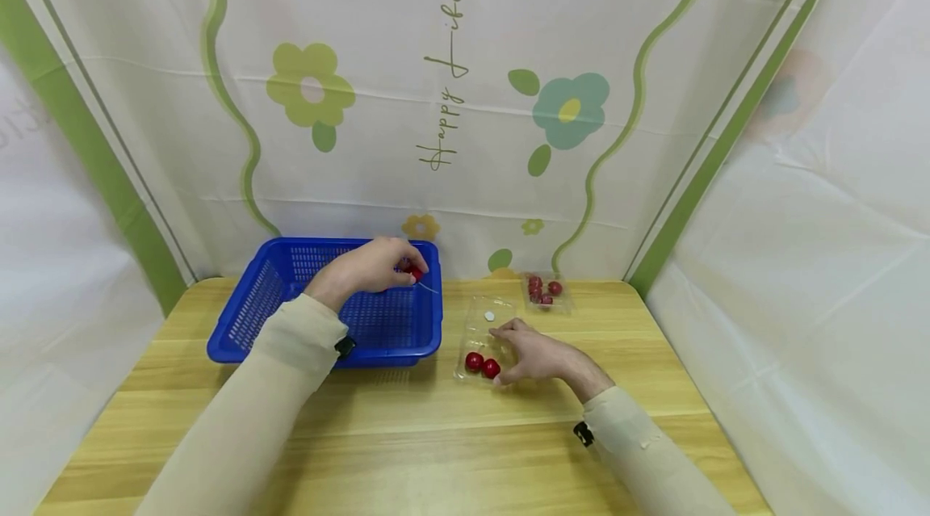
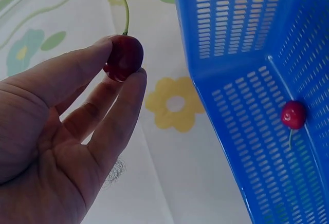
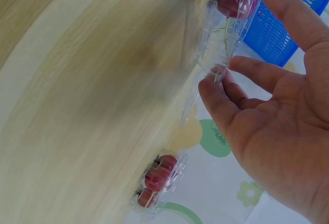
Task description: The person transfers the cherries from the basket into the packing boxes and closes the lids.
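My left hand point(image 1: 370, 264) is above the right end of the blue plastic basket point(image 1: 429, 360). Its thumb and fingertips pinch a dark red cherry point(image 2: 126, 57) whose green stem points up in the left wrist view. Inside the basket lies another cherry point(image 2: 293, 115) with a stem. To the basket's right, my right hand point(image 1: 541, 356) holds the right side of a clear plastic box point(image 1: 474, 329), thumb near the front and fingers along the edge. Two red cherries point(image 1: 483, 365) sit in the box's near end. A small white label point(image 1: 489, 316) shows at its far part.
A second clear plastic box point(image 1: 565, 302) with several cherries point(image 1: 535, 290) stands at the back right of the wooden table point(image 1: 407, 451). Behind the table hangs a white curtain point(image 1: 378, 177) with printed flowers, and more curtain closes off both sides.
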